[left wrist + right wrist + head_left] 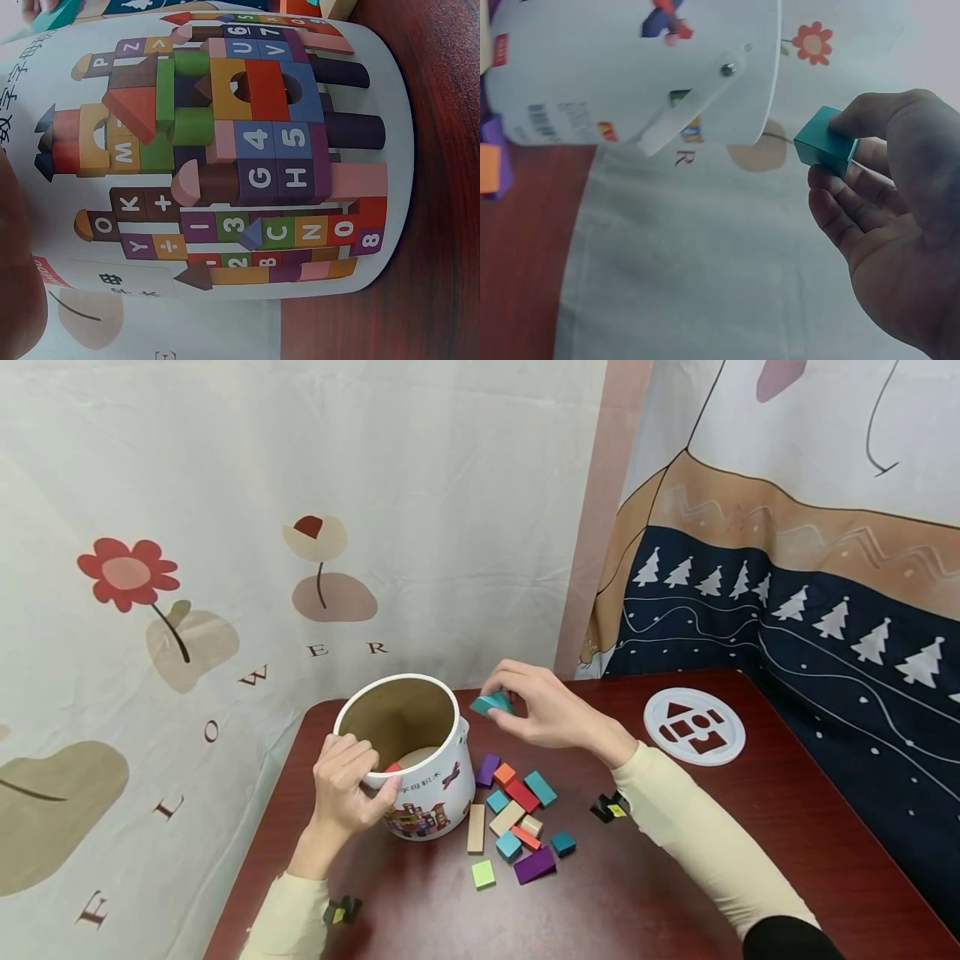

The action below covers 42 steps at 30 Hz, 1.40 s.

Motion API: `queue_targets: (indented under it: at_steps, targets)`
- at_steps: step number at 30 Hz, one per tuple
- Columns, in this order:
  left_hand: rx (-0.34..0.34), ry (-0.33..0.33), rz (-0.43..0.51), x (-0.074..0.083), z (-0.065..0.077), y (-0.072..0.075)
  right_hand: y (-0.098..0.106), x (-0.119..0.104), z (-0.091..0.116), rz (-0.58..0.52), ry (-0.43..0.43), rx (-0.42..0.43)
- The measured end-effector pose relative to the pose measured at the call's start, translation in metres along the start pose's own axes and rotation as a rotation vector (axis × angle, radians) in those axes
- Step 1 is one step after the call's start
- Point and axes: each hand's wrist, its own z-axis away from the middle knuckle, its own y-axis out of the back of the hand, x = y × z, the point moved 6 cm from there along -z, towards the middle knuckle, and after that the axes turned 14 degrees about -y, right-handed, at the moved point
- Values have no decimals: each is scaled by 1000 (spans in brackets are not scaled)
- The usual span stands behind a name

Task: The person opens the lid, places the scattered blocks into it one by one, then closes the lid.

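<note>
A white bucket with printed block pictures stands tilted on the table, its mouth facing up. My left hand grips its near-left rim, thumb outside. Inside, a bit of a red block shows; the rest of the bottom is mostly hidden by the wall. Right of the rim, my right hand pinches a teal block between thumb and fingers, held up above the table. Printed letter blocks on the bucket wall fill the left wrist view. The bucket's white handle hangs along its side.
Several coloured wooden blocks lie loosely right of the bucket, with a lime green block nearest me. A round white lid with shape cut-outs lies at the right on the dark red table. Printed curtains hang behind.
</note>
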Motion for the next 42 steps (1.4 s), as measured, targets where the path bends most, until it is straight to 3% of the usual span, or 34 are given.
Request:
queue_targets:
  at_steps: [8,21,34,42]
  targets:
    - [3,-6,6,1,0,-1,-8,-22,-36,-5,64,10]
    - [-11,-6,1,0,0,-1,-42,-52,-81,57,90,-109]
    - [5,-19,-3,2,0,-1,-77,-61,-103,193,13,-257]
    - [7,-19,0,1,1,-2,-87,-60,-104,252,5,-290]
